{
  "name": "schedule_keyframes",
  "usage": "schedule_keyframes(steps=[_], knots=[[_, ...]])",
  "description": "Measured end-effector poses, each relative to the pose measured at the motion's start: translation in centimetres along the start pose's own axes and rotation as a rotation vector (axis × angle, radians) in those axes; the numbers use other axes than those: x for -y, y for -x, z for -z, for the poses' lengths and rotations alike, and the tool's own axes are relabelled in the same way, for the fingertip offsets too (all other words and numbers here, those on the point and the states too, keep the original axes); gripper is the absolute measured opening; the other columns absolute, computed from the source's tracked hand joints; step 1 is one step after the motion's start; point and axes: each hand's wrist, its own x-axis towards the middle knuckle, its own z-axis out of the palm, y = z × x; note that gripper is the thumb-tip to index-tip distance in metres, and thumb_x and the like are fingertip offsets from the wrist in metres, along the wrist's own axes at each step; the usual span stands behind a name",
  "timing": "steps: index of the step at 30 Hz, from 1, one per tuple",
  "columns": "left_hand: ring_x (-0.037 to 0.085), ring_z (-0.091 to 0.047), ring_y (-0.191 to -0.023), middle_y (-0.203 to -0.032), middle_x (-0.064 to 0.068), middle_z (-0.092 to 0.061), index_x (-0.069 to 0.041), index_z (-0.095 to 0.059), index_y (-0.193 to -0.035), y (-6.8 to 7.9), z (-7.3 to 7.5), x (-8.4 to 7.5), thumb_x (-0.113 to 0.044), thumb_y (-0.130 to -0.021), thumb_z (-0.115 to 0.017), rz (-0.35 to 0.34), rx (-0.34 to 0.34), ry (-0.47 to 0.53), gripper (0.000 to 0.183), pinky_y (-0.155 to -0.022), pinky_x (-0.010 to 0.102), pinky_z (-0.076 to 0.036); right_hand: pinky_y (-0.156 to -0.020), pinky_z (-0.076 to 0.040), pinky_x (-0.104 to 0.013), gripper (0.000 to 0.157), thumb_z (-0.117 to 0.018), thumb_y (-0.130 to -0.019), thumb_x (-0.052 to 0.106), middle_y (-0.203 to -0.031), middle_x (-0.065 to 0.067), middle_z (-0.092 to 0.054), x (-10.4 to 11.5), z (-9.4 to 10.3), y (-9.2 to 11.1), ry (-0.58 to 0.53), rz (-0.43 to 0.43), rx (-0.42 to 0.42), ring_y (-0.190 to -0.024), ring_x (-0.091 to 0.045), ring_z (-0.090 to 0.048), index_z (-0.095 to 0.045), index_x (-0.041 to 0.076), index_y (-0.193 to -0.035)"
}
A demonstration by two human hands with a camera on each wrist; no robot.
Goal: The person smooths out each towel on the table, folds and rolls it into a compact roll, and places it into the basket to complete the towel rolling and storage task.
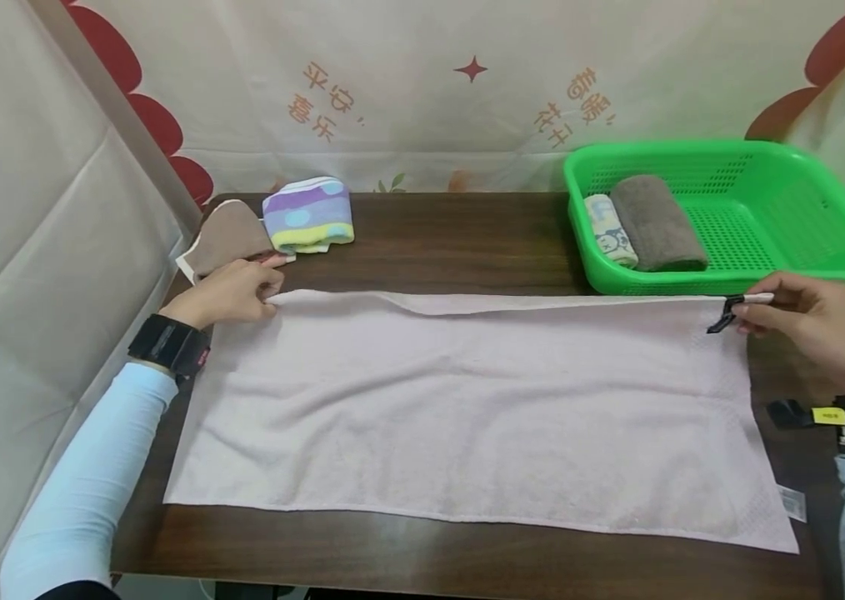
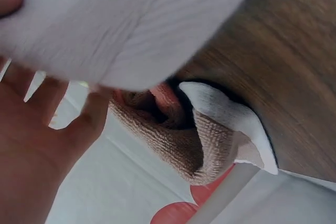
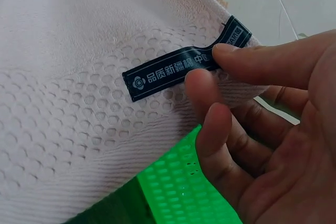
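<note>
A pale pink towel lies spread wide across the dark wooden table, its far edge slightly raised. My left hand pinches its far left corner; in the left wrist view the thumb is over the cloth and the fingers lie beneath. At the far right corner my right hand pinches the towel beside a black label with white lettering. A small white tag sticks out at the towel's near right edge. Just beyond my left hand sits a brown cloth with white trim, partly hidden.
A green plastic basket stands at the back right, holding a rolled grey towel and a small patterned cloth. At the back left is a folded purple, blue and yellow cloth. Pale fabric walls border the table.
</note>
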Motion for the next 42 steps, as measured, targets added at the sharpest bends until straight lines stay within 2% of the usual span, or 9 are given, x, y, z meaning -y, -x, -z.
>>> schedule_keyframes(steps=[5, 12, 18, 23, 29, 31, 33, 37, 42], knots=[[0.023, -0.056, -0.08, -0.094, 0.007, -0.064, -0.012, -0.063, -0.109, 0.0, 0.5, -0.2, -0.01, -0.081, -0.07, 0.037, -0.014, 0.05, 0.028, -0.071, 0.038, -0.042, -0.06, -0.051, -0.02, 0.008, -0.065, -0.099, 0.005, -0.077, 0.013, -0.074, 0.3, 0.3, -0.2, 0.059, -0.049, -0.002, -0.066, -0.006, -0.067, -0.066, 0.003, -0.107], [0.024, -0.058, -0.082, -0.102, 0.012, -0.077, -0.005, -0.079, -0.103, 0.3, 1.0, 0.5, -0.01, -0.093, -0.073, 0.005, -0.135, 0.078, 0.013, -0.072, 0.037, -0.043, -0.057, -0.051, -0.018, 0.015, -0.064, -0.1, 0.004, -0.071, 0.009, -0.073, 0.9, 0.5, -1.0, 0.003, -0.007, -0.03, -0.06, -0.007, -0.065, -0.07, 0.007, -0.113], [0.029, -0.059, -0.081, -0.096, 0.015, -0.075, -0.007, -0.078, -0.107, 0.3, 2.4, 1.0, -0.013, -0.094, -0.075, 0.078, -0.297, 0.011, 0.014, -0.071, 0.045, -0.044, -0.051, -0.046, -0.016, 0.016, -0.066, -0.098, 0.003, -0.07, 0.015, -0.07, 2.0, 1.3, -2.4, -0.064, -0.004, -0.153, -0.054, -0.004, -0.06, -0.077, 0.014, -0.103], [0.034, -0.061, -0.084, -0.099, 0.019, -0.075, -0.006, -0.078, -0.108, -0.6, 4.2, 0.6, -0.01, -0.096, -0.073, 0.116, -0.445, 0.03, 0.014, -0.076, 0.049, -0.046, -0.051, -0.042, -0.016, 0.019, -0.066, -0.098, 0.003, -0.072, 0.014, -0.069, 3.7, 2.4, -4.3, -0.14, 0.016, -0.235, -0.052, -0.002, -0.058, -0.079, 0.016, -0.101], [0.034, -0.061, -0.076, -0.092, 0.024, -0.076, 0.001, -0.077, -0.107, -1.3, 6.4, 0.2, -0.009, -0.097, -0.071, 0.119, -0.655, 0.035, 0.015, -0.075, 0.041, -0.041, -0.064, -0.054, -0.01, 0.016, -0.067, -0.095, -0.003, -0.083, 0.006, -0.077, 5.9, 2.9, -6.3, -0.374, 0.136, -0.279, -0.064, -0.003, -0.072, -0.077, -0.002, -0.107], [0.028, -0.058, -0.072, -0.088, 0.023, -0.076, 0.001, -0.077, -0.104, -0.9, 6.8, 0.1, -0.01, -0.096, -0.072, 0.109, -0.693, 0.027, 0.014, -0.073, 0.034, -0.037, -0.07, -0.056, -0.011, 0.018, -0.067, -0.095, -0.004, -0.087, 0.005, -0.078, 6.2, 3.0, -6.2, -0.395, 0.16, -0.291, -0.069, -0.003, -0.074, -0.075, -0.007, -0.111], [0.022, -0.055, -0.068, -0.083, 0.02, -0.075, 0.0, -0.076, -0.101, 0.0, 6.9, 0.1, -0.013, -0.095, -0.074, 0.102, -0.696, 0.042, 0.014, -0.069, 0.027, -0.036, -0.075, -0.055, -0.009, 0.02, -0.066, -0.096, -0.003, -0.089, 0.008, -0.078, 6.2, 3.1, -5.6, -0.34, 0.168, -0.304, -0.073, -0.002, -0.074, -0.074, -0.008, -0.114], [0.007, -0.049, -0.062, -0.077, 0.013, -0.072, -0.003, -0.078, -0.094, 3.1, 6.2, 0.4, -0.015, -0.09, -0.081, 0.079, -0.618, 0.102, 0.013, -0.059, 0.013, -0.035, -0.079, -0.054, -0.009, 0.021, -0.065, -0.095, -0.009, -0.093, 0.006, -0.079, 4.9, 3.1, -3.5, -0.358, 0.186, -0.256, -0.077, -0.003, -0.074, -0.073, -0.01, -0.114], [-0.002, -0.051, -0.062, -0.072, -0.001, -0.07, -0.014, -0.078, -0.08, 7.5, 3.5, 0.5, -0.006, -0.078, -0.089, 0.014, -0.493, 0.181, 0.014, -0.06, 0.011, -0.04, -0.086, -0.051, -0.007, 0.018, -0.06, -0.091, -0.021, -0.103, 0.011, -0.079, 2.6, 3.9, -0.2, -0.14, 0.233, -0.098, -0.093, 0.0, -0.072, -0.071, -0.019, -0.106]])
